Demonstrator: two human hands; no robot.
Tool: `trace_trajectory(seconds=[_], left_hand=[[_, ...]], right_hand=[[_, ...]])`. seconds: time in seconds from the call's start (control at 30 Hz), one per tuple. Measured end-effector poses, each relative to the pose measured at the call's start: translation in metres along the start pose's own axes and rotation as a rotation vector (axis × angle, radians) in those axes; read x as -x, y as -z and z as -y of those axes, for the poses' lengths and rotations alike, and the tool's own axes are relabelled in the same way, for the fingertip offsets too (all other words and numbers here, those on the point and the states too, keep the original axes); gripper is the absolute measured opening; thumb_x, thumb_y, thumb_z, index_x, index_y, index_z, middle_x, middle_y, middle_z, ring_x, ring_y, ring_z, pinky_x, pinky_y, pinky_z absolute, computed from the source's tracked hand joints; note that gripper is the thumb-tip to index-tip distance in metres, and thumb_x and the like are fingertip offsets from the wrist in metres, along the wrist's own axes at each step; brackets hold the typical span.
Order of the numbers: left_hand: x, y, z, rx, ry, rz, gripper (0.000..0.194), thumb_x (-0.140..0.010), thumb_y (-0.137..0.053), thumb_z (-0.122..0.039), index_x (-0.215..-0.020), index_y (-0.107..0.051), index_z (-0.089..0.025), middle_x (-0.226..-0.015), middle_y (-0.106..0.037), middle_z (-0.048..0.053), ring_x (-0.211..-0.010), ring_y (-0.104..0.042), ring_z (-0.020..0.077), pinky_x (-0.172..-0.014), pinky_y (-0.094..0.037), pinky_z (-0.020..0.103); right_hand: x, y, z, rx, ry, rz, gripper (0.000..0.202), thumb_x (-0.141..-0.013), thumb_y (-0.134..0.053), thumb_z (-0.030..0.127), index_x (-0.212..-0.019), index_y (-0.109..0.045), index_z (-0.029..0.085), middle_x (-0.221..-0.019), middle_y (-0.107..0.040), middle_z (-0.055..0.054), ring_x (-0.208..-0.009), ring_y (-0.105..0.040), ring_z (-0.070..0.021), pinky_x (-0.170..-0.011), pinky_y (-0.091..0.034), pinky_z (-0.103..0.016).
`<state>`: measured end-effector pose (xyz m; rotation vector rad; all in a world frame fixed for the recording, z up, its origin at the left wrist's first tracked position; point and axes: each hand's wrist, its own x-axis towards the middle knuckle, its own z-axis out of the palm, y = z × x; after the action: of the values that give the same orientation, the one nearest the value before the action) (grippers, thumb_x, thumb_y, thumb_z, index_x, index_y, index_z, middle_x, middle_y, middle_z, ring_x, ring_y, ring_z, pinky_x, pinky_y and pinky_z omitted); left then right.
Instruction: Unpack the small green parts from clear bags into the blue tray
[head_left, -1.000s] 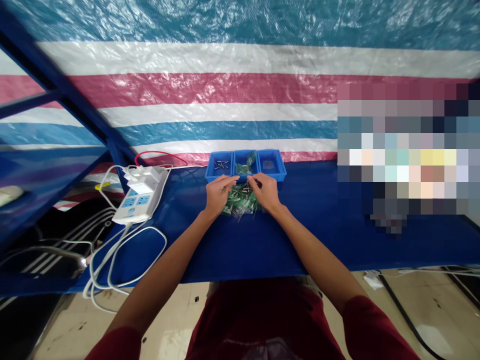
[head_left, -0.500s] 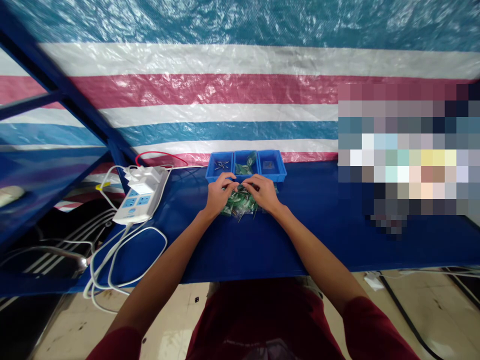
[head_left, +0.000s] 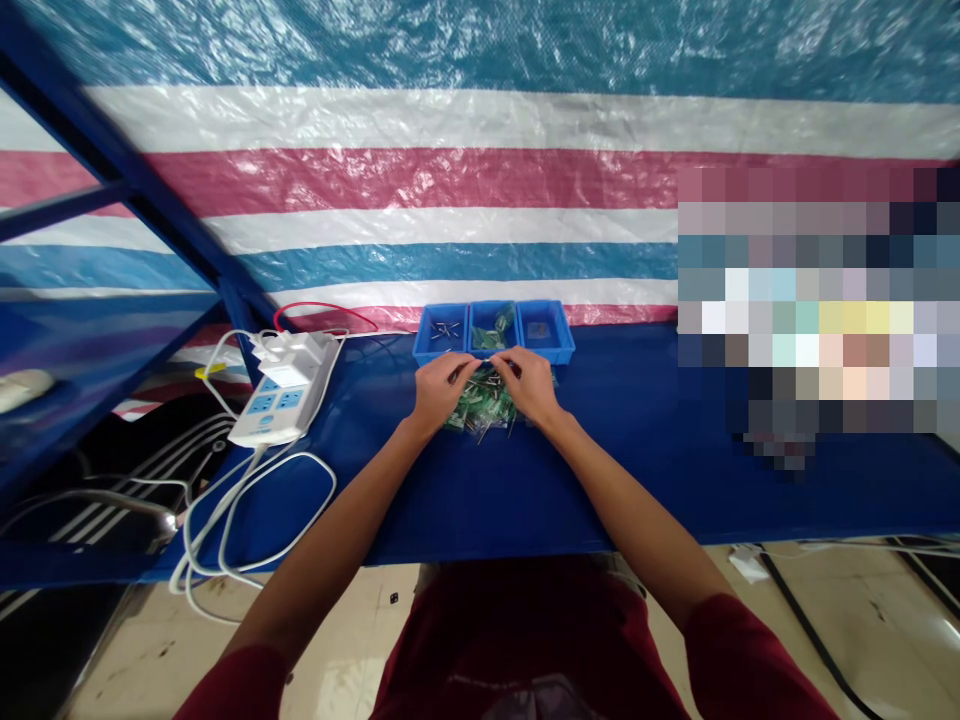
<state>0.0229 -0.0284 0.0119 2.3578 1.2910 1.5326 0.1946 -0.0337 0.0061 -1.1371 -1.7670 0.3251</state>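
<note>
Fingers (head_left: 466, 364) of inward-turned left hand (head_left: 437, 388) and right hand (head_left: 534, 386) pinched around a tiny indistinct piece (head_left: 486, 361).

Glossy plastic sheeting (head_left: 450, 178), plastic bins (head_left: 553, 356), metal pieces (head_left: 447, 330)

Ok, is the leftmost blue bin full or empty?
Partly filled: a few thin metal pieces lie scattered in the leftmost bin, with bare blue showing around them.
</note>
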Motion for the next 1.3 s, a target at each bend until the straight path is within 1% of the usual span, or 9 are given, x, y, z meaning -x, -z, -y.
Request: trace_trajectory(seconds=[0.13, 0.17, 0.3, 0.47, 0.6, 0.77, 0.9, 1.1, 1.3], left_hand=[[-0.016, 0.006, 0.018, -0.12, 0.064, -0.28, 0.027, -0.095, -0.05, -0.039, -0.092, -0.07, -0.02, -0.084, -0.07, 0.006, -0.078, -0.062, 0.0184, -0.081, -0.048, 0.032], [-0.02, 0.008, 0.025, -0.15, 0.075, -0.294, 0.027, -0.095, -0.05, -0.039, -0.094, -0.07, -0.02, -0.088, -0.069, 0.007, -0.083, -0.062, 0.0199, -0.083, -0.047, 0.034], [-0.027, 0.011, 0.046, -0.292, 0.106, -0.127, 0.025, -0.091, -0.056, -0.037, -0.107, -0.069, -0.022, -0.102, -0.066, 0.01, -0.096, -0.06, 0.0251, -0.087, -0.044, 0.037], [-0.021, 0.014, 0.04, -0.302, 0.079, 0.103, 0.025, -0.094, -0.048, -0.029, -0.106, -0.069, -0.02, -0.099, -0.067, 0.008, -0.094, -0.061, 0.0232, -0.088, -0.045, 0.034], [-0.016, 0.015, 0.032, -0.26, 0.018, 0.246, 0.026, -0.095, -0.045, -0.028, -0.099, -0.069, -0.019, -0.095, -0.069, 0.007, -0.091, -0.062, 0.021, -0.085, -0.048, 0.032], [-0.012, 0.012, 0.028, -0.148, -0.072, 0.363, 0.028, -0.096, -0.044, -0.03, -0.099, -0.069, -0.018, -0.097, -0.07, 0.007, -0.094, -0.064, 0.0201, -0.088, -0.049, 0.032], [-0.008, 0.008, 0.027, -0.122, -0.13, 0.439, 0.031, -0.097, -0.043, -0.035, -0.101, -0.069, -0.018, -0.098, -0.07, 0.007, -0.096, -0.064, 0.0206, -0.089, -0.049, 0.033], [-0.002, 0.004, 0.035, -0.121, -0.186, 0.553, 0.037, -0.094, -0.048, -0.047, -0.1, -0.071, -0.019, -0.103, -0.07, 0.008, -0.103, -0.063, 0.0225, -0.095, -0.048, 0.036], [0.0, 0.002, 0.042, -0.124, -0.173, 0.566, 0.036, -0.093, -0.049, -0.047, -0.101, -0.071, -0.019, -0.106, -0.07, 0.008, -0.103, -0.063, 0.0229, -0.093, -0.049, 0.036]], right_hand=[[-0.001, 0.003, 0.003, -0.011, -0.079, -0.042, 0.034, -0.096, -0.045, 0.042, -0.106, -0.068, 0.019, -0.085, -0.071, -0.005, -0.063, -0.057, -0.0155, -0.068, -0.046, -0.029], [-0.001, 0.003, 0.002, -0.009, -0.082, -0.049, 0.034, -0.096, -0.045, 0.041, -0.106, -0.068, 0.018, -0.085, -0.071, -0.005, -0.062, -0.057, -0.0155, -0.068, -0.045, -0.029], [-0.001, 0.002, -0.003, 0.026, -0.065, -0.027, 0.032, -0.096, -0.045, 0.037, -0.089, -0.07, 0.018, -0.085, -0.071, -0.007, -0.069, -0.06, -0.0178, -0.069, -0.044, -0.029], [-0.003, 0.006, -0.004, 0.229, -0.133, 0.125, 0.02, -0.092, -0.052, 0.026, -0.088, -0.07, 0.019, -0.09, -0.069, -0.006, -0.078, -0.062, -0.0189, -0.069, -0.043, -0.028], [-0.004, 0.012, -0.003, 0.429, -0.202, 0.283, 0.027, -0.085, -0.063, 0.042, -0.098, -0.071, 0.019, -0.102, -0.067, -0.008, -0.085, -0.062, -0.0211, -0.068, -0.043, -0.029], [-0.004, 0.011, -0.006, 0.471, -0.169, 0.389, 0.029, -0.086, -0.063, 0.045, -0.1, -0.07, 0.02, -0.1, -0.067, -0.007, -0.084, -0.062, -0.0206, -0.067, -0.043, -0.029], [-0.003, 0.008, -0.005, 0.464, -0.13, 0.389, 0.02, -0.09, -0.06, 0.037, -0.097, -0.07, 0.022, -0.097, -0.067, -0.006, -0.085, -0.062, -0.0194, -0.067, -0.042, -0.028], [-0.002, 0.008, -0.003, 0.456, -0.125, 0.382, 0.019, -0.089, -0.062, 0.035, -0.1, -0.07, 0.021, -0.097, -0.068, -0.007, -0.086, -0.062, -0.0202, -0.068, -0.043, -0.028], [-0.003, 0.006, -0.006, 0.417, -0.134, 0.369, 0.016, -0.09, -0.06, 0.028, -0.098, -0.071, 0.021, -0.096, -0.07, -0.007, -0.091, -0.064, -0.0218, -0.073, -0.046, -0.03]])
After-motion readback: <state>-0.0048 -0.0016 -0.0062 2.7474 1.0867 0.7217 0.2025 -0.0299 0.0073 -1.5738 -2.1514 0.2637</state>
